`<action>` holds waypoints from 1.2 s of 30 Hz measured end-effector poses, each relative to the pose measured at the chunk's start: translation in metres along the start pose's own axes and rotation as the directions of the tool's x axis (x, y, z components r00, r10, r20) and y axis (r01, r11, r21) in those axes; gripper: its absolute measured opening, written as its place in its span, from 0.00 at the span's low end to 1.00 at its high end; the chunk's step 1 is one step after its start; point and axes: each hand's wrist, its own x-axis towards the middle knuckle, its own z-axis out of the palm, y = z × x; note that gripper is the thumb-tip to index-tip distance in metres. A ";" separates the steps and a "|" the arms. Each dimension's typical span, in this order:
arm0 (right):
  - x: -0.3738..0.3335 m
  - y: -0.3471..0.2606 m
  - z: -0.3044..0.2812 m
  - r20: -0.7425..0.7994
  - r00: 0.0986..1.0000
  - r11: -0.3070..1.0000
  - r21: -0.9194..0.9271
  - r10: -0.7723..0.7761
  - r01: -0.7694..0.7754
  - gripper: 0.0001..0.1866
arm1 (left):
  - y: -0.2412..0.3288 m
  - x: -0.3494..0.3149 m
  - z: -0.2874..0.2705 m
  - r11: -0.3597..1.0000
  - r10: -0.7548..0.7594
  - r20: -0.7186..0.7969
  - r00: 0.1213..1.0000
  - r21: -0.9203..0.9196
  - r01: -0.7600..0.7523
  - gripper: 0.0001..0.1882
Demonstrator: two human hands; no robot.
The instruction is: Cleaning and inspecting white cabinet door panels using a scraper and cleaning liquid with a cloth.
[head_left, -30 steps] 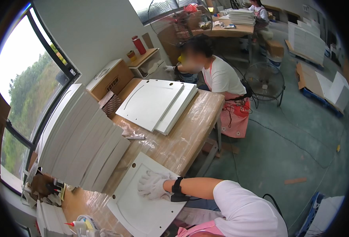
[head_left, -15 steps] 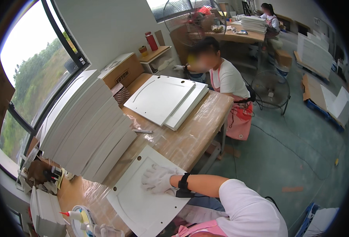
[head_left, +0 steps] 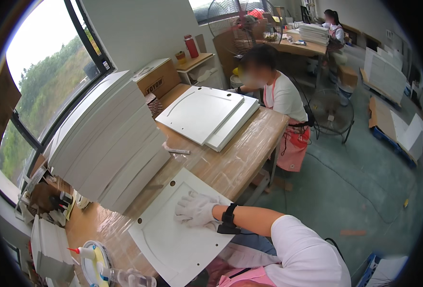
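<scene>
My right hand (head_left: pixel 195 209), in a white work glove, lies with fingers spread on a white panel (head_left: pixel 173 244). A black strap with a small box is around that wrist. The panel has a curved groove, two dark-ringed holes along its far-left edge and small holes near its near-right edge. It lies at the near part of the table (head_left: pixel 211 165), which is covered with shiny clear film. My left hand is not in view.
A tall stack of white panels (head_left: pixel 106 143) stands left, by the window. More panels (head_left: pixel 202 112) lie farther along, beside a co-worker (head_left: pixel 288 100). A red-tipped glue bottle (head_left: pixel 86 252), a round tub lid (head_left: pixel 96 282) and a clear bottle (head_left: pixel 137 278) are at lower left.
The whole view has shifted slightly. My right hand stays spread on the panel in nearly the same spot. The co-worker's gloved hand has lowered toward the far panels.
</scene>
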 end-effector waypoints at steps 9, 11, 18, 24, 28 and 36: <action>0.004 -0.002 -0.002 -0.024 1.000 1.000 -0.025 0.002 -0.003 0.17 | -0.003 -0.026 0.018 0.998 -0.057 -0.014 0.998 -0.005 0.057 0.04; 0.004 -0.001 -0.003 -0.027 1.000 1.000 -0.005 0.004 -0.004 0.17 | -0.016 -0.039 0.024 0.988 -0.145 -0.032 0.989 -0.063 0.143 0.04; 0.002 -0.003 -0.004 -0.050 0.999 0.998 0.070 0.002 0.001 0.14 | -0.045 -0.058 0.038 0.870 -0.439 -0.036 0.898 -0.266 0.414 0.19; 0.002 -0.004 -0.005 -0.037 0.999 1.000 0.018 -0.004 0.005 0.14 | -0.052 -0.069 0.039 0.676 -0.670 -0.004 0.743 -0.417 0.607 0.34; 0.003 -0.005 -0.003 -0.066 0.998 1.000 0.021 0.003 -0.002 0.14 | -0.035 -0.061 0.039 0.558 -0.761 0.022 0.648 -0.488 0.672 0.42; 0.003 -0.009 -0.012 -0.020 1.000 1.000 0.006 0.006 -0.006 0.15 | -0.034 -0.075 0.036 0.519 -0.742 -0.059 0.668 -0.681 0.517 0.31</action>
